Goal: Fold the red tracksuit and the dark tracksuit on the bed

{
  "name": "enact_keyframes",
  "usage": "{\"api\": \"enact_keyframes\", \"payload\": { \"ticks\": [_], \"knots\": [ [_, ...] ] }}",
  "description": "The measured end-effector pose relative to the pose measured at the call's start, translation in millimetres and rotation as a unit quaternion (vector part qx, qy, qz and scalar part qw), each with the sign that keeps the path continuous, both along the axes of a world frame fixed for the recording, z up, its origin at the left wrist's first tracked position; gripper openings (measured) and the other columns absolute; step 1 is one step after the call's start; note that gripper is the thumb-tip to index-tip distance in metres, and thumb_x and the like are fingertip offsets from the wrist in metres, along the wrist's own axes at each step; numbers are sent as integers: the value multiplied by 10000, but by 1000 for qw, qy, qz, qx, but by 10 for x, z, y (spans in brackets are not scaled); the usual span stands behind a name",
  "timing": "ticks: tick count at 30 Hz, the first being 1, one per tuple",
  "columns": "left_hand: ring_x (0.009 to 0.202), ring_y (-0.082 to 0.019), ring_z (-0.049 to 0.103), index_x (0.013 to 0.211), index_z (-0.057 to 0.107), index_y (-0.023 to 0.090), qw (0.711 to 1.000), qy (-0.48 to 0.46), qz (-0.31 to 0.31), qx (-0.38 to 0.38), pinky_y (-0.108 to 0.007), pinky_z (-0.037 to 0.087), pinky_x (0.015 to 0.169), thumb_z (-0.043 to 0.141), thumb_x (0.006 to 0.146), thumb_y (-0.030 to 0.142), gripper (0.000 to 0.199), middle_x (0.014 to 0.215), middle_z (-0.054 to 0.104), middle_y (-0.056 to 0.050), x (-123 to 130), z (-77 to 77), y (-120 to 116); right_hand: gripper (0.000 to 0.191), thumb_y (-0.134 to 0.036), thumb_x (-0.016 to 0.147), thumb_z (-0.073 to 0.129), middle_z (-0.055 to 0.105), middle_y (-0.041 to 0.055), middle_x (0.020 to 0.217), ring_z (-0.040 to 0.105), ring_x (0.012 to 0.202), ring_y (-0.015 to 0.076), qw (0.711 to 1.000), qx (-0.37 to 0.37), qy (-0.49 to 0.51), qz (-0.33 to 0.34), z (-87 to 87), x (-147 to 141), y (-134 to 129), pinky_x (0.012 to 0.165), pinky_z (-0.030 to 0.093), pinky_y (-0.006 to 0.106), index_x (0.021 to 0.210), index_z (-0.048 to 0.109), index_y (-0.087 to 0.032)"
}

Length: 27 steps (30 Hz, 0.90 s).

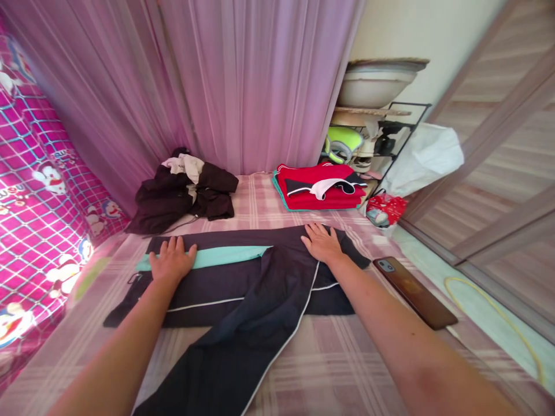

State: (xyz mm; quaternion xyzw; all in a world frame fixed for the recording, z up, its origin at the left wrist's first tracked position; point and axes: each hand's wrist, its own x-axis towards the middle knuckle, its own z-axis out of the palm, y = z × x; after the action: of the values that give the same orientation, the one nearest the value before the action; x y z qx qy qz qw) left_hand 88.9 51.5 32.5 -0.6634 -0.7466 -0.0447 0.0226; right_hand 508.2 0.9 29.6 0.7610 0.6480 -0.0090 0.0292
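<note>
A dark jacket (208,283) with thin white piping and a mint-green strip (229,254) lies partly folded on the plaid bed sheet. One of its sleeves (234,352) stretches slantwise toward me, past the lower edge of the view. My left hand (172,258) rests flat on the jacket's left end, over the mint-green strip, fingers spread. On the far right part of the jacket my right hand (321,242) also lies flat, its fingers apart. Neither hand grips the cloth.
A dark crumpled garment (186,193) lies at the back left. Folded red clothes (325,196) are stacked at the back right. A phone (414,292) with a cable lies near the bed's right edge. Beyond stand a rack (410,130) with basins and a wooden wardrobe (489,150).
</note>
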Motion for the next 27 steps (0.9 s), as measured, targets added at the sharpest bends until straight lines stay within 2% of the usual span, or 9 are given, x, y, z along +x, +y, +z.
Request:
{"api": "enact_keyframes", "payload": {
  "ticks": [4, 7, 9, 13, 16, 19, 22, 27],
  "knots": [
    [1437, -351, 320, 1482, 407, 124, 1000, 1, 5, -1, -630, 268, 1108, 177, 898, 553, 760, 1575, 366, -164, 24, 35, -17, 575, -443, 1016, 259, 269, 95, 1624, 187, 1498, 260, 1000, -20, 3, -14, 209, -234, 64, 1180, 129, 602, 1519, 367, -186],
    [1440, -351, 313, 1484, 406, 135, 1000, -5, 10, -4, -641, 261, 1108, 191, 903, 548, 745, 1581, 360, -156, 36, 41, -19, 561, -411, 1020, 257, 253, 103, 1628, 180, 1500, 264, 998, 58, 29, -1, 352, -576, 87, 1181, 113, 600, 1525, 354, -187],
    [1436, -356, 318, 1480, 414, 139, 1000, -9, 8, -2, -648, 265, 1103, 204, 905, 546, 735, 1577, 366, -156, 34, 34, -18, 568, -416, 1029, 192, 228, 85, 1638, 173, 1504, 243, 992, 99, 67, 28, 347, -823, 55, 1186, 124, 576, 1549, 302, -216],
    [1427, -369, 331, 1471, 430, 137, 1000, -18, -2, 16, -655, 269, 1096, 221, 911, 538, 720, 1564, 383, -171, 19, 14, -23, 584, -472, 1026, 165, 254, 67, 1631, 185, 1504, 230, 986, 13, 124, 108, 143, -1112, -70, 1190, 119, 563, 1540, 329, -248],
    [1427, -371, 331, 1472, 426, 124, 999, -25, -8, 22, -658, 267, 1097, 226, 913, 542, 726, 1562, 383, -180, 14, 5, -31, 586, -481, 1023, 189, 255, 62, 1630, 174, 1507, 221, 983, -14, 132, 124, 38, -1109, -113, 1197, 97, 545, 1535, 343, -244],
    [1423, -375, 334, 1467, 436, 139, 999, -35, -8, 35, -671, 267, 1090, 243, 914, 533, 706, 1551, 400, -181, 17, 3, -37, 594, -482, 1023, 175, 245, 57, 1633, 166, 1510, 210, 983, -16, 136, 120, 44, -1016, -124, 1202, 103, 518, 1543, 325, -239],
    [1418, -378, 342, 1456, 451, 148, 998, -41, -10, 41, -667, 269, 1091, 258, 917, 525, 686, 1538, 422, -181, 23, 11, -46, 600, -497, 1022, 178, 235, 60, 1637, 167, 1510, 215, 987, -17, 116, 113, 53, -847, -204, 1204, 105, 507, 1553, 302, -247],
    [1403, -369, 365, 1417, 489, 132, 998, -46, -15, 48, -656, 274, 1099, 275, 926, 509, 655, 1522, 445, -176, 40, 52, -92, 594, -488, 1018, 251, 266, 85, 1626, 204, 1500, 233, 994, 5, 61, 90, -30, -528, -420, 1208, 131, 466, 1543, 335, -223]
  ]
}}
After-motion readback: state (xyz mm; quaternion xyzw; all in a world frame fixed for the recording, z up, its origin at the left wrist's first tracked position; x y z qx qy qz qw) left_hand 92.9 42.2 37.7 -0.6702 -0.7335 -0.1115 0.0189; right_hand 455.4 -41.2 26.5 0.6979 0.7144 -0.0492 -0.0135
